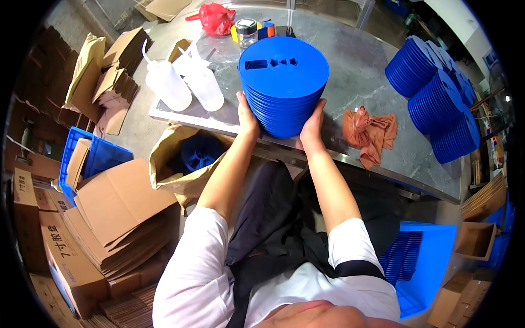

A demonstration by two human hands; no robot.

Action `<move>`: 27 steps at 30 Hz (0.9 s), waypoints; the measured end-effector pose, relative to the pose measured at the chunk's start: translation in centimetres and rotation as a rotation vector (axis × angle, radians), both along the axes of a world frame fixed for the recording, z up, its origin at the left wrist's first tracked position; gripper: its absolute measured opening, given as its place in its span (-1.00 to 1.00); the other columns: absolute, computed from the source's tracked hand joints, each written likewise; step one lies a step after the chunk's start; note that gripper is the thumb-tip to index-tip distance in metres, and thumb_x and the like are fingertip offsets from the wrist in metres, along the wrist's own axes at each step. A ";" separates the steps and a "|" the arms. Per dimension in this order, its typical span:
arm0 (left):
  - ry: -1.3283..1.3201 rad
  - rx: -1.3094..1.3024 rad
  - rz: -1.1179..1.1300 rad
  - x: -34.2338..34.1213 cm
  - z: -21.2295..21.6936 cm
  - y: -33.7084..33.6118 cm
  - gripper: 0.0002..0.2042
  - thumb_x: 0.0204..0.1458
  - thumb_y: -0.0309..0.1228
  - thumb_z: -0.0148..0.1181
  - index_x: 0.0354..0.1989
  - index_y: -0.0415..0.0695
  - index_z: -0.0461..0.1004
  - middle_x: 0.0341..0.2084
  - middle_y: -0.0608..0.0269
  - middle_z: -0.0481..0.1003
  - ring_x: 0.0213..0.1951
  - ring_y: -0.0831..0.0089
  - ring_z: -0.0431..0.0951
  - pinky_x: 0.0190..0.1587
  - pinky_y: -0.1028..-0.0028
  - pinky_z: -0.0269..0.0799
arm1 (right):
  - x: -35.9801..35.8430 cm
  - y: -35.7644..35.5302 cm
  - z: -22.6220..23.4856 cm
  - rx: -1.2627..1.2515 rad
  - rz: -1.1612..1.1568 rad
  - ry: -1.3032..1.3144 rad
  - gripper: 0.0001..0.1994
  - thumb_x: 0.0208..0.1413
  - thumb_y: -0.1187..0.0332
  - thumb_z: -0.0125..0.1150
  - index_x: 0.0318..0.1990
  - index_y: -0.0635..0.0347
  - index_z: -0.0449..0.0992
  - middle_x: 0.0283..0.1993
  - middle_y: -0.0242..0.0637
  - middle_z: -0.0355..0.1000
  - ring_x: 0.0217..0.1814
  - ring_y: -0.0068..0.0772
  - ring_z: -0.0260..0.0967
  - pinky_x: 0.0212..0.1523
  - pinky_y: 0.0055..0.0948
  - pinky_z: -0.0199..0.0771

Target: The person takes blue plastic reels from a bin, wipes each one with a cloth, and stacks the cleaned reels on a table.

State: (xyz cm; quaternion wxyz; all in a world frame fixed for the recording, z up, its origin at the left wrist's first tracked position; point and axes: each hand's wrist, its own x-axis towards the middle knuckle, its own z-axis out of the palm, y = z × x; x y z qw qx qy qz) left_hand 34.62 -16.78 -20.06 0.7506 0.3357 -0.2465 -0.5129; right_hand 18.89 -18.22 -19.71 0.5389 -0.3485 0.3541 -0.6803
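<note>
White sleeves and a dark apron fill the bottom of our view, and both our bare forearms reach up from them to the near edge of a grey stone-look worktop (350,82). Our left hand (247,117) and right hand (313,123) press flat against opposite sides of a tall stack of blue discs (283,82), fingers spread up its wall, grasping it between the palms. The stack stands on the worktop right at its near edge, top disc facing us with small cut-out slots.

To handle this well, we judge that both palms should squeeze evenly and low on the stack, so no disc in the middle slides out, and that the pile should be kept upright.

Around it: two clear squeeze bottles (183,82) stand just to the left, close enough to be knocked by an elbow. A crumpled orange cloth (369,134) lies near on the right. Further right, well apart, long rows of blue discs (435,93) lean on their edges. A red bag (215,17) and a glass jar (246,30) sit behind the stack. Below the worktop's left edge, an open paper sack (183,164) holds a blue spool, and flattened cardboard boxes (117,213) pile on the floor. A blue crate (432,262) of discs sits at our right.
</note>
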 end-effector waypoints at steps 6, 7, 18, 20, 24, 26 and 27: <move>-0.103 -0.090 0.103 -1.2 -0.4 2.1 -0.36 0.22 0.12 -0.38 0.25 -0.16 0.12 0.22 0.23 0.19 0.23 0.34 0.15 0.27 0.38 -0.04 | 1.1 4.1 0.2 -0.097 -0.090 0.156 -0.22 0.22 -0.23 -0.40 0.35 0.26 -0.10 0.42 -0.13 -0.18 0.46 -0.25 -0.27 0.39 -0.28 -0.29; -0.112 -0.056 0.108 -1.5 -0.1 2.1 -0.34 0.21 0.13 -0.35 0.26 -0.17 0.10 0.23 0.23 0.18 0.24 0.32 0.15 0.28 0.37 -0.05 | 1.4 4.5 0.9 -0.098 -0.067 0.139 -0.21 0.21 -0.25 -0.40 0.35 0.25 -0.12 0.43 -0.14 -0.18 0.47 -0.25 -0.28 0.39 -0.28 -0.30; -0.063 -0.048 0.139 -1.7 -0.3 -0.7 -0.34 0.21 0.11 -0.32 0.32 -0.13 0.01 0.27 0.21 0.11 0.28 0.29 0.07 0.32 0.33 -0.15 | 1.6 -0.6 1.0 -0.147 0.080 0.037 -0.28 0.26 -0.18 -0.43 0.34 0.25 -0.04 0.41 -0.23 -0.08 0.44 -0.34 -0.20 0.39 -0.35 -0.23; -0.003 0.021 0.141 -2.2 0.3 -1.1 -0.36 0.22 0.10 -0.37 0.33 -0.10 0.00 0.29 0.23 0.08 0.29 0.29 0.06 0.32 0.31 -0.15 | 1.2 -1.9 0.9 -0.152 0.054 0.052 -0.24 0.23 -0.21 -0.42 0.33 0.30 -0.05 0.42 -0.19 -0.11 0.45 -0.32 -0.23 0.40 -0.36 -0.26; -0.054 -0.052 0.099 -1.2 0.5 -1.8 -0.32 0.19 0.16 -0.39 0.35 -0.05 -0.06 0.31 0.23 0.04 0.31 0.28 0.01 0.33 0.29 -0.15 | 1.7 -4.3 0.6 -0.209 -0.014 0.202 -0.31 0.27 -0.14 -0.43 0.27 0.32 0.11 0.34 -0.07 0.05 0.41 -0.23 -0.08 0.37 -0.33 -0.19; -0.150 -0.171 0.051 -1.5 -0.3 -2.4 -0.30 0.18 0.17 -0.39 0.37 -0.03 -0.16 0.34 0.20 -0.06 0.34 0.26 -0.06 0.34 0.28 -0.22 | 0.9 -4.3 1.2 -0.139 -0.147 0.343 -0.34 0.28 -0.10 -0.42 0.26 0.34 0.11 0.33 0.00 0.04 0.43 -0.12 -0.14 0.37 -0.29 -0.21; -0.209 -0.225 0.039 -2.2 0.4 -2.1 -0.30 0.19 0.16 -0.39 0.38 -0.03 -0.21 0.35 0.19 -0.10 0.35 0.25 -0.10 0.35 0.28 -0.26 | 0.2 -4.0 1.3 -0.116 -0.216 0.439 -0.35 0.29 -0.08 -0.42 0.26 0.34 0.11 0.33 0.02 0.02 0.43 -0.08 -0.17 0.37 -0.27 -0.21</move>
